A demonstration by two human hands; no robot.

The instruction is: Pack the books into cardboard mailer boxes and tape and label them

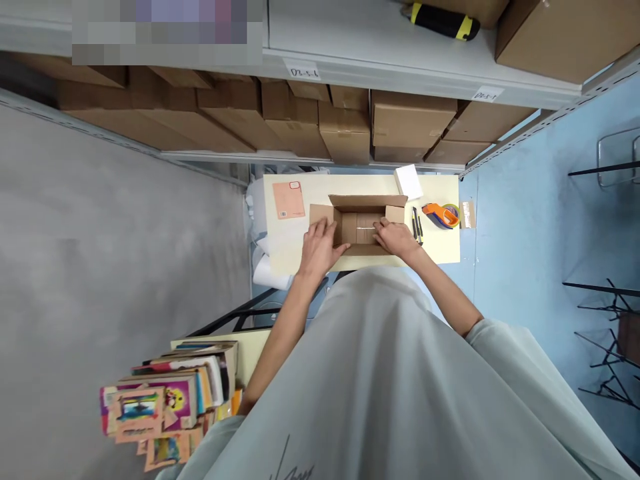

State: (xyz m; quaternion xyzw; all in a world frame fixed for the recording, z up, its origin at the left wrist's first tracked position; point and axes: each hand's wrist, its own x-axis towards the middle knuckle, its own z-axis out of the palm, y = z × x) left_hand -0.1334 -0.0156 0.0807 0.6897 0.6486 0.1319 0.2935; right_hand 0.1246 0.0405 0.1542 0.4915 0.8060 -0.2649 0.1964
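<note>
An open cardboard box (367, 221) sits on the pale yellow tabletop (285, 241), its flaps folded outward. My left hand (319, 251) rests on the box's left flap, fingers spread and thumb stretched toward the front edge. At the right side of the box, my right hand (397, 239) has its fingers curled over the wall, the tips reaching inside. A utility knife (417, 225) lies just right of that hand. Beyond it are an orange tape dispenser (439, 215) and a small white box (409, 182). A pink booklet (289, 200) lies flat at the left.
Cardboard boxes (345, 130) fill the metal shelf behind the table. Another utility knife (443, 21) lies on the shelf above. Stacked books (190, 387) stand at lower left beside my arm. A grey wall (120, 220) rises on the left; folding chairs (613, 313) are far right.
</note>
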